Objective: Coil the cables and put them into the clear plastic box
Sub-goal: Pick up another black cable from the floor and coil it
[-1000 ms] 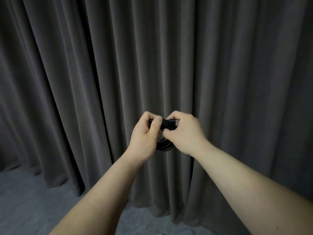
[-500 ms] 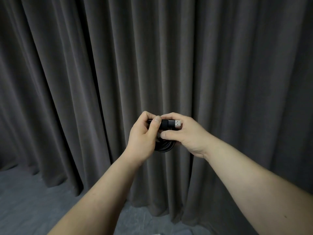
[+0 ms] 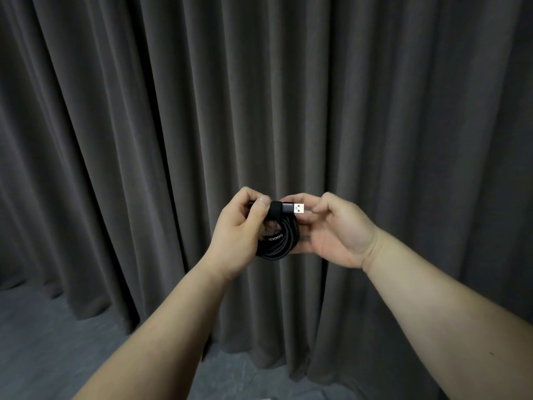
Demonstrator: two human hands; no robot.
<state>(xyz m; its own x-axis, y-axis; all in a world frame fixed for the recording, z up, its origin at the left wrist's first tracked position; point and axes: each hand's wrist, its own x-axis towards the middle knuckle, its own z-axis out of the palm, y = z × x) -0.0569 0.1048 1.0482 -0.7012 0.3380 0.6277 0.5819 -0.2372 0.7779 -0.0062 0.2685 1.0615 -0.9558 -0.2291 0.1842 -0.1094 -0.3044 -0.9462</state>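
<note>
Both forearms outstretched, left hand (image 3: 238, 229) fingers curled tight, right hand (image 3: 334, 229) cupped palm-up

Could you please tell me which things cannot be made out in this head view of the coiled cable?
- Clear plastic box: nowhere in the head view, so its place is unknown.
- Cable: left side of the coil hidden behind the left hand.
- Right hand: fingertips hidden behind the coil.
- Lettering on the cable: too small to read.

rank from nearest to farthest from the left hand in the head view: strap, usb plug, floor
From the left hand:
1. Strap: right beside the thumb, wrapped round the coil's top.
2. USB plug: just past the strap, toward the right hand.
3. Floor: far below, at lower left.
</note>
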